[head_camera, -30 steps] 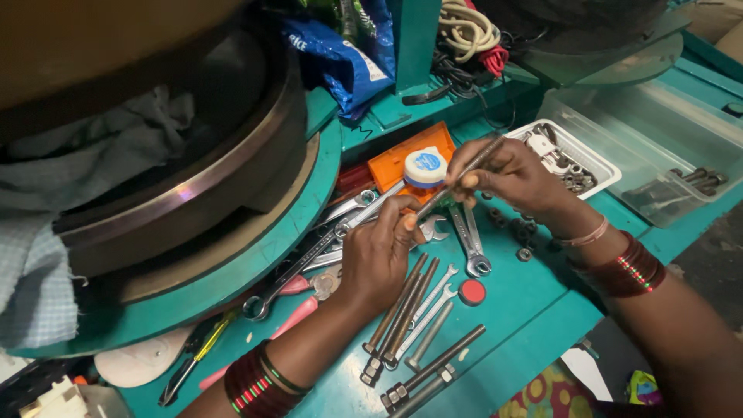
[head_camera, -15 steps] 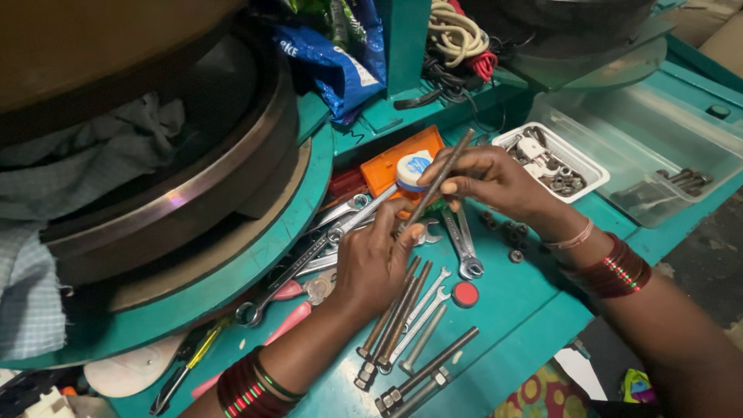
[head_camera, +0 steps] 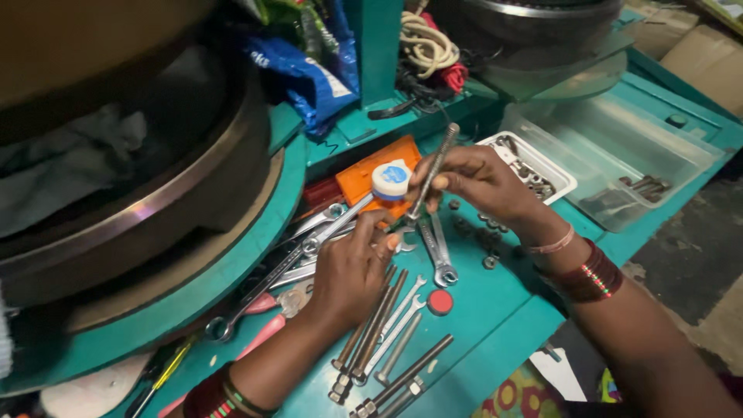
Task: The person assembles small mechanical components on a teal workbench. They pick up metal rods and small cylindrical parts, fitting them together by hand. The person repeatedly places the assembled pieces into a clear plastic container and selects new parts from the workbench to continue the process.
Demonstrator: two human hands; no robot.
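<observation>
My right hand (head_camera: 478, 184) grips a thin grey metal rod (head_camera: 435, 166) and holds it tilted, its upper end pointing up and away above the green bench (head_camera: 503, 310). My left hand (head_camera: 352, 269) lies palm down on a pile of spanners (head_camera: 309, 251) and long bolts (head_camera: 379, 329), fingers curled at the rod's lower end; whether they grip it is hidden. A small white and blue roll of tape (head_camera: 392, 179) sits on an orange box (head_camera: 368, 174) just beyond both hands.
A large round machine drum (head_camera: 139, 193) fills the left. A white tray of small parts (head_camera: 534, 166) and a clear plastic bin (head_camera: 619, 155) stand at the right. Pink-handled pliers (head_camera: 267, 321), a red disc (head_camera: 439, 302), a blue bag (head_camera: 309, 70) and coiled cord (head_camera: 426, 42) lie around.
My right hand has raised the rod from nearly flat to steeply tilted and drawn it slightly toward me. My left hand has stayed on the tools.
</observation>
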